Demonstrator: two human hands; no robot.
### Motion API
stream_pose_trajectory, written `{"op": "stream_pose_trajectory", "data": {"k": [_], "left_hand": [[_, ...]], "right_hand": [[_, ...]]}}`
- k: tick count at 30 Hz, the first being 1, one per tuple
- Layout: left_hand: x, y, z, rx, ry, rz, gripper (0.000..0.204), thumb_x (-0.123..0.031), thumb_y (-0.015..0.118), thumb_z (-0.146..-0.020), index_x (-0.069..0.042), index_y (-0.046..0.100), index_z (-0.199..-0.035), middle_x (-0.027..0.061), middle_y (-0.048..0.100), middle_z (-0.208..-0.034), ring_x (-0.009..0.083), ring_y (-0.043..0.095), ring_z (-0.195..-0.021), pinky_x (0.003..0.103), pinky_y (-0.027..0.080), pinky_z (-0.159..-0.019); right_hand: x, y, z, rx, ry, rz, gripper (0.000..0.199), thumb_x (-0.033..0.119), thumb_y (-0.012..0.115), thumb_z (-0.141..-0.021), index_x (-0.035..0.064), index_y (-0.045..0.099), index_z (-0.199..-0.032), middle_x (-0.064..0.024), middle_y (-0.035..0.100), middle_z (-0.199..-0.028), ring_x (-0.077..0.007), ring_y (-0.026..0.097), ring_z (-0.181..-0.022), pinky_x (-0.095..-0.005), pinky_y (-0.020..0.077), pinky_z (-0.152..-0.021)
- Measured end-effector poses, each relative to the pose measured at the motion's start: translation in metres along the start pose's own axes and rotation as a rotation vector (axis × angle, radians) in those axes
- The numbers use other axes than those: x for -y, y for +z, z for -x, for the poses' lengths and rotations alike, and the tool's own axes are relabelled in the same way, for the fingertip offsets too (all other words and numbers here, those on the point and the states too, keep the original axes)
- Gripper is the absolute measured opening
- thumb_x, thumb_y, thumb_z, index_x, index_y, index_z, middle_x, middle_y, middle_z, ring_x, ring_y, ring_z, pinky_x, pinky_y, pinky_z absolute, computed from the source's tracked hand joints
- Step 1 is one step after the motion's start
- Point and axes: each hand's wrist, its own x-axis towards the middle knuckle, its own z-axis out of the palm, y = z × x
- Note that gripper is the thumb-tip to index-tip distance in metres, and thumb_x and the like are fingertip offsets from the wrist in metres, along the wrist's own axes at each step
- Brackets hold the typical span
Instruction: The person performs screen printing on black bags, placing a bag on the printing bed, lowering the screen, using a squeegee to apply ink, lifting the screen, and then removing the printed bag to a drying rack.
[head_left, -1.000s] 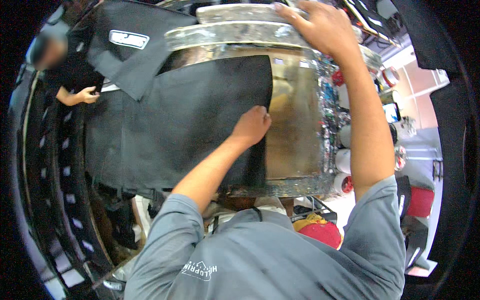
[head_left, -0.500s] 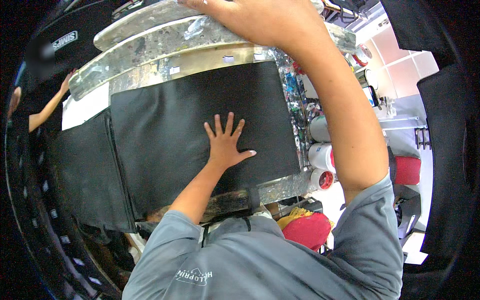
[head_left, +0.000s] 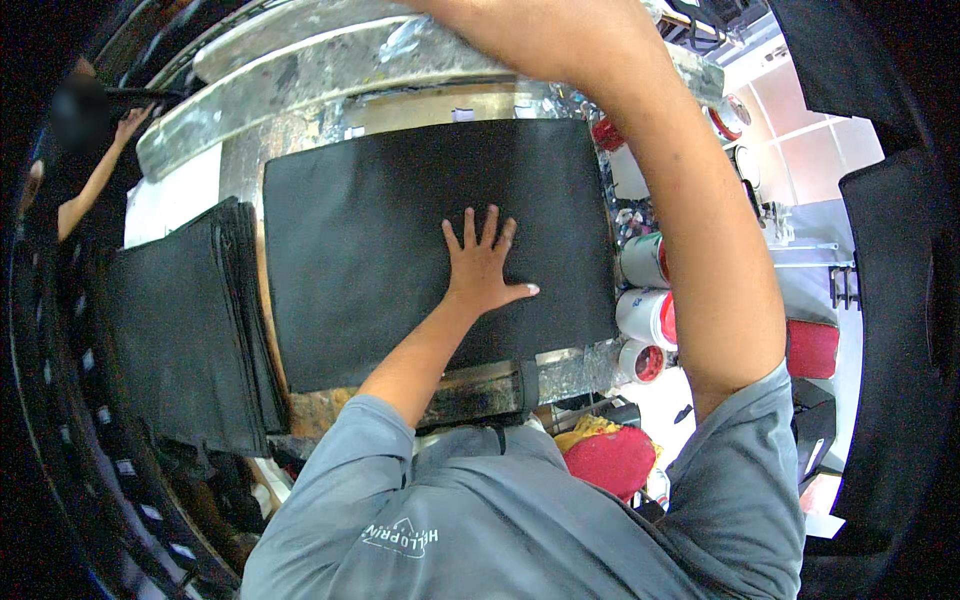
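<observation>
My left hand point(head_left: 482, 265) lies flat, fingers spread, on a smooth black fabric piece point(head_left: 370, 220) that covers the work surface in front of me. My right arm reaches across the upper right to the far side. Only the back of my right hand point(head_left: 545, 35) shows there, above the long grey, paint-stained frame bars point(head_left: 330, 75); its fingers are cut off by the top edge. To the left of the flat piece lies a stack of similar black fabric pieces point(head_left: 180, 330), their edges layered and slightly uneven.
White tubs point(head_left: 640, 312) with red parts stand along the table's right side. A red round thing point(head_left: 615, 462) with yellow cloth is below them, near my body. At the far left, a co-worker's hand point(head_left: 130, 122) is by the end of the bars.
The flat black piece has shifted right with my left hand on it, leaving a gap beside the stack. My right hand has moved slightly further out past the top edge.
</observation>
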Motion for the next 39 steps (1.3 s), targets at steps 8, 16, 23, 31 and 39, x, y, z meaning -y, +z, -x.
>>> {"op": "stream_pose_trajectory", "data": {"k": [8,16,23,31,39], "left_hand": [[0.055,-0.234,0.142,-0.608,-0.002,2.076,0.133,-0.092,0.052,-0.077,0.007,0.014,-0.158,0.0298,0.04,-0.155,0.043,0.041,-0.145,0.057,0.03,-0.124],[0.093,-0.089,0.214,-0.242,-0.713,2.035,0.128,-0.093,0.036,-0.084,0.013,0.015,-0.153,0.0316,0.044,-0.145,0.0404,0.053,-0.133,0.05,0.047,-0.112],[0.09,-0.079,0.208,-0.265,-0.919,1.869,0.118,-0.09,0.023,-0.09,0.011,0.026,-0.151,0.0312,0.053,-0.14,0.0373,0.058,-0.13,0.044,0.05,-0.107],[0.105,-0.072,0.205,-0.141,-0.873,1.9,0.124,-0.092,0.027,-0.087,0.011,0.017,-0.155,0.033,0.045,-0.145,0.039,0.053,-0.132,0.046,0.048,-0.111],[0.132,-0.142,0.123,-0.229,-0.548,0.673,0.04,-0.039,0.067,-0.1,0.0,0.072,-0.09,0.0096,0.066,-0.07,0.0192,0.061,-0.062,0.032,0.051,-0.06]], "right_hand": [[-0.006,0.085,0.068,0.022,-0.043,0.138,0.057,0.057,0.075,-0.082,0.0148,0.069,-0.12,-0.0159,0.071,-0.12,-0.0363,0.066,-0.116,-0.0563,0.05,-0.094],[-0.031,0.208,0.112,0.147,-0.06,-0.039,0.051,0.031,0.085,-0.076,0.0097,0.063,-0.117,-0.0159,0.069,-0.102,-0.0377,0.067,-0.1,-0.0503,0.0514,-0.083],[0.005,0.244,0.181,0.077,-0.045,0.09,0.046,0.015,0.085,-0.07,0.0158,0.061,-0.108,-0.0059,0.062,-0.096,-0.0273,0.061,-0.096,-0.0467,0.039,-0.083],[-0.047,0.288,0.068,0.037,-0.019,0.116,0.034,0.022,0.078,-0.083,0.0189,0.065,-0.114,-0.0055,0.066,-0.103,-0.0283,0.063,-0.103,-0.0521,0.0408,-0.087],[-0.074,0.276,0.016,0.085,-0.014,0.118,0.041,0.023,0.084,-0.079,0.0146,0.061,-0.112,-0.0066,0.067,-0.103,-0.0294,0.063,-0.108,-0.0487,0.0448,-0.085]]}}
